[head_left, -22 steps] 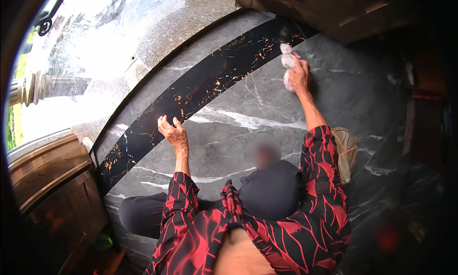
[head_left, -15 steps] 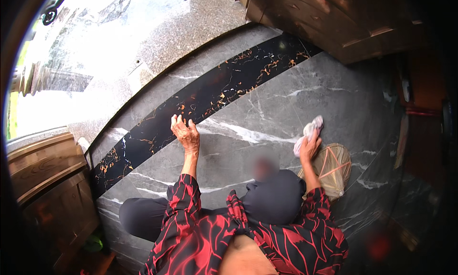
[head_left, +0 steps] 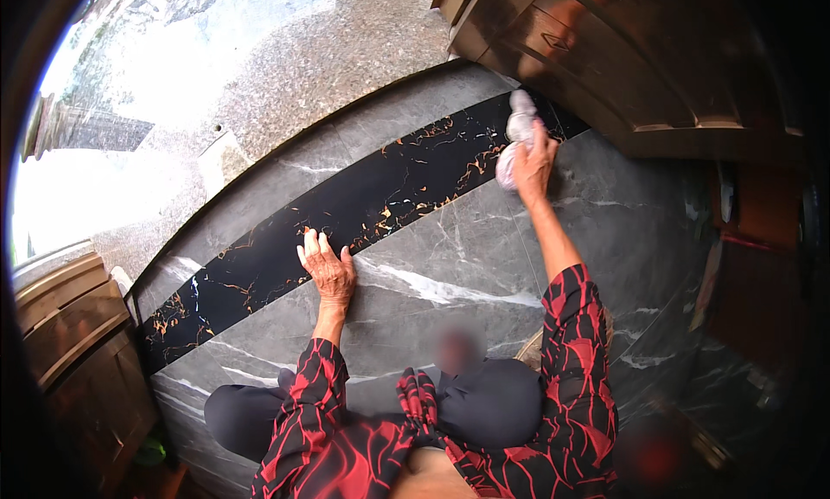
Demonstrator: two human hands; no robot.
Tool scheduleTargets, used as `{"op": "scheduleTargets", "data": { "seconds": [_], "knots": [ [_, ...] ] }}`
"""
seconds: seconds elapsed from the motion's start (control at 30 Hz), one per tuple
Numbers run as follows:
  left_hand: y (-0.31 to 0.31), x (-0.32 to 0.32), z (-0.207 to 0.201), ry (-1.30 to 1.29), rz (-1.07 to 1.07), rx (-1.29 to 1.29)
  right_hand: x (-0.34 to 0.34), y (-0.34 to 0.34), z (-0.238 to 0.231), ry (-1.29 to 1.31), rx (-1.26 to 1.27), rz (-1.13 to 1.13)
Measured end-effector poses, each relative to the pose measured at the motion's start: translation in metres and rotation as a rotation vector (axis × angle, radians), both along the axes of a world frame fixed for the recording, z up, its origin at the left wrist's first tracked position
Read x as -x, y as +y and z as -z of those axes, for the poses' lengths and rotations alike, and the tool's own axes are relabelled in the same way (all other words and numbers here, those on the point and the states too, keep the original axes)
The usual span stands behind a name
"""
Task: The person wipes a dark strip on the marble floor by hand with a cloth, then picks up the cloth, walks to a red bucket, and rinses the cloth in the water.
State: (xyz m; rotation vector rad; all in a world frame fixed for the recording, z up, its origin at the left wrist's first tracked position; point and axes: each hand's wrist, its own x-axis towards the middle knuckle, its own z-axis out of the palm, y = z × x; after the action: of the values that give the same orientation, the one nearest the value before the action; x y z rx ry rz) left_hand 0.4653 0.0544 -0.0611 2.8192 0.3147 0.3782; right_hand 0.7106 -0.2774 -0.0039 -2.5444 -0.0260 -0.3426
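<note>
A bunched pale pinkish-white cloth (head_left: 517, 140) lies on the far right end of the black floor strip (head_left: 380, 179), close to the dark wooden door. My right hand (head_left: 535, 163) is closed round the cloth's right side, arm stretched forward. To the left, my left hand (head_left: 326, 270) rests with fingers spread on the near edge of the strip and holds nothing. Grey marble-patterned tiles (head_left: 450, 248) with white veins lie on both sides of the strip.
A dark wooden door panel (head_left: 622, 75) stands at the upper right, another wooden panel (head_left: 82, 343) at the left. Beyond the threshold is a bright speckled stone slab (head_left: 320, 67). A beige round thing (head_left: 529, 350) is mostly hidden behind my right sleeve.
My right hand has carried the cloth forward and slightly left, from the grey tiles onto the black strip. My right sleeve now covers most of the beige thing. The left hand stays on the floor.
</note>
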Motion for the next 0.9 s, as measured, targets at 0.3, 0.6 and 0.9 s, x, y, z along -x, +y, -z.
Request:
{"op": "scheduleTargets", "data": {
  "seconds": [0.3, 0.6, 0.9],
  "knots": [
    [-0.015, -0.015, -0.006, 0.106, 0.038, -0.014, 0.005, 0.084, 0.029, 0.108, 0.392, -0.005],
    [-0.005, -0.013, -0.007, 0.133, 0.013, -0.067, -0.078, 0.054, 0.011, -0.073, 0.119, -0.145],
    [-0.011, -0.012, -0.008, 0.167, 0.036, -0.019, -0.087, 0.127, 0.044, 0.075, 0.278, -0.053]
  ]
}}
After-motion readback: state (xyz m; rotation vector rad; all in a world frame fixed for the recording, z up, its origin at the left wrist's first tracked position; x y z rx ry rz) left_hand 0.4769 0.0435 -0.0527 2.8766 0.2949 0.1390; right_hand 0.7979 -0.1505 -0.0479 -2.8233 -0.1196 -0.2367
